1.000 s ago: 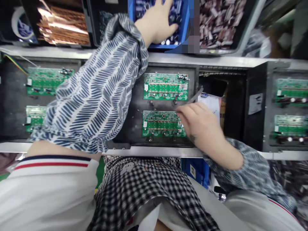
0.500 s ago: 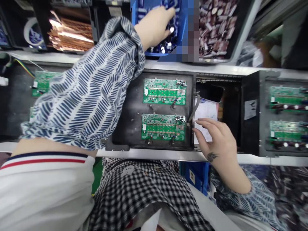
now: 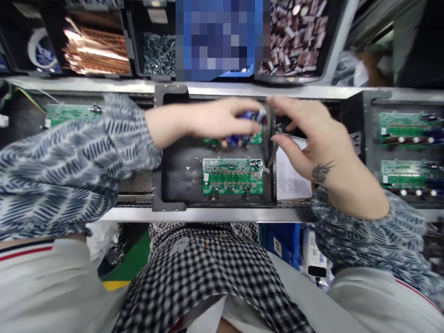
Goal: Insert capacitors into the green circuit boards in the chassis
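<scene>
My left hand (image 3: 218,119) is closed around several blue cylindrical capacitors (image 3: 247,116), blurred by motion. It hangs over the upper green circuit board (image 3: 256,138), hiding most of it. Just to the right, my right hand (image 3: 312,132) is open, thumb and fingers apart, its fingertips close to the capacitors. Below them a second circuit board (image 3: 232,176) lies flat and uncovered. Both boards sit in a black tray (image 3: 178,173) with raised edges.
Behind the rail stand a partly pixelated blue bin (image 3: 251,70), a bin of brown cylindrical parts (image 3: 294,41), screws (image 3: 159,53) and copper strips (image 3: 97,46). Printed paper (image 3: 291,171) lies right of the tray. Another tray with boards (image 3: 405,173) is at far right.
My left hand has come out of the blue bin and down over the upper board, bringing blue capacitors. My right hand has risen beside it from the paper.
</scene>
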